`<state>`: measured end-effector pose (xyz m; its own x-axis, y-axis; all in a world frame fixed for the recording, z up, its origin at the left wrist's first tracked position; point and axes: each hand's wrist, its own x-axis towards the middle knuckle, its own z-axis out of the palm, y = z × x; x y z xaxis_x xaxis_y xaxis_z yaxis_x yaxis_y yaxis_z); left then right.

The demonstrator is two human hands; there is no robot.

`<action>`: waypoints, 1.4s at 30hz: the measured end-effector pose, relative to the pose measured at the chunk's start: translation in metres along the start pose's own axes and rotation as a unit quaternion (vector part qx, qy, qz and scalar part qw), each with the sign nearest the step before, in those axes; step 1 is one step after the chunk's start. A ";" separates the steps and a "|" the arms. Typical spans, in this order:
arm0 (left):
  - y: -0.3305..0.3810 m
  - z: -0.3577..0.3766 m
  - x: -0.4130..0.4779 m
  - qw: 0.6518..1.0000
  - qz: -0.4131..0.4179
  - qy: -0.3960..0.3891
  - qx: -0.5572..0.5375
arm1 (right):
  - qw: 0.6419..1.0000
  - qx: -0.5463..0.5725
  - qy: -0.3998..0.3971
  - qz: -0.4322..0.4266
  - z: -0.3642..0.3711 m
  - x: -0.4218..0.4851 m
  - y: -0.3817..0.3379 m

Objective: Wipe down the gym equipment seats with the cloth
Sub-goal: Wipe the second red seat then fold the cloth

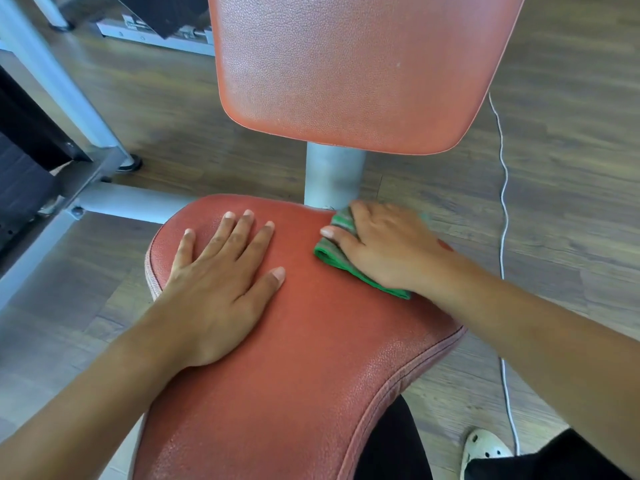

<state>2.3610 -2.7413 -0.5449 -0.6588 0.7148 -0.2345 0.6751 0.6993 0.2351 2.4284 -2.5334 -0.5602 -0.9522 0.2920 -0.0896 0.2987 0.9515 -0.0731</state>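
While the left hand (221, 289) is laid flat and open on the red seat (304, 375), fingers spread and nothing held, a green cloth (337, 258) is pressed onto the same seat under the right hand (388, 247). That grip is a flat, covering one: the palm and fingers are spread over the folded cloth, with the thumb stretched along its left edge, so the cloth is pinned rather than pinched. Most of the cloth is hidden beneath the hand; only its left edge and near corner are seen, green at the hem and striped grey above. The grip is placed at the far right corner of the seat, with the fingertips reaching over the seat's far edge. Just beyond the grip, a grey post (332, 178) is seen rising to the red backrest (346, 71), which is tilted away above the seat. To the left of the grip, a strip of bare seat is left between the two hands. To the right of the grip, a thin white cord (504, 209) is trailed across the wood floor (571, 150), and a white shoe (485, 448) is seen near the lower right.
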 end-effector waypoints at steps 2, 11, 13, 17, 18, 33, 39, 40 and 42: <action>0.000 0.000 0.001 1.000 0.000 0.003 -0.002 | 1.000 0.012 0.013 -0.013 0.005 0.009 -0.012; -0.001 0.001 0.002 1.000 0.004 0.005 -0.006 | 0.997 0.030 -0.003 0.074 0.001 -0.038 0.035; -0.001 0.002 0.002 1.000 0.004 0.005 -0.003 | 0.995 0.042 -0.001 0.094 0.001 -0.043 0.034; -0.001 0.003 0.002 0.999 0.001 0.023 -0.026 | 0.999 0.027 -0.005 0.016 -0.003 -0.055 0.000; -0.001 0.003 0.003 0.999 -0.001 0.034 -0.039 | 0.999 0.032 -0.010 -0.013 -0.004 -0.062 -0.014; -0.015 -0.004 -0.053 0.984 0.094 0.074 -0.131 | 0.999 0.041 0.026 0.007 -0.005 -0.088 -0.030; -0.022 0.008 -0.058 0.989 0.079 0.063 -0.112 | 0.990 0.098 0.068 -0.081 0.002 -0.121 -0.053; -0.021 0.008 -0.058 0.989 0.079 0.062 -0.105 | 0.990 0.088 0.083 -0.073 0.004 -0.118 -0.043; -0.020 0.008 -0.057 0.990 0.076 0.054 -0.106 | 0.993 0.062 0.090 -0.044 0.005 -0.106 -0.020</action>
<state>2.3878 -2.7965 -0.5441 -0.5939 0.8003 -0.0821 0.6922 0.5603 0.4549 2.5240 -2.5835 -0.5538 -0.9677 0.2315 0.1000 0.2092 0.9583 -0.1949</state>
